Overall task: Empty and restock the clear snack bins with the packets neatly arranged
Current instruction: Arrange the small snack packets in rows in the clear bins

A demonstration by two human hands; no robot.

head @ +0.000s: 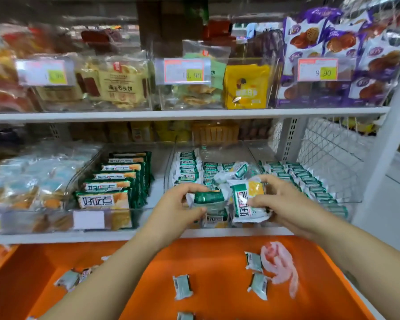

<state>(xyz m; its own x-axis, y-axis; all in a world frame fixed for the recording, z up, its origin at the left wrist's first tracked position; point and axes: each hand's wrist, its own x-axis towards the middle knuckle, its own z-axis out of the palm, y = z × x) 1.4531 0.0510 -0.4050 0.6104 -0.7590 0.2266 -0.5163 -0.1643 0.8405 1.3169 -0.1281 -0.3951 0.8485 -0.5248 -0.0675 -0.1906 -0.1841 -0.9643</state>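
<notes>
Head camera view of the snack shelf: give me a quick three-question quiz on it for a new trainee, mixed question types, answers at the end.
1. True or false: the right hand holds nothing.
2. The loose packets below the shelf lie on a surface coloured: A orange, B blue, C white.
3. Fill in: the price tag in front of the purple packets reads ___.
Key: 1 false, it grips a white packet, while the left hand grips a green packet; 2 A; 3 9.90.
</notes>
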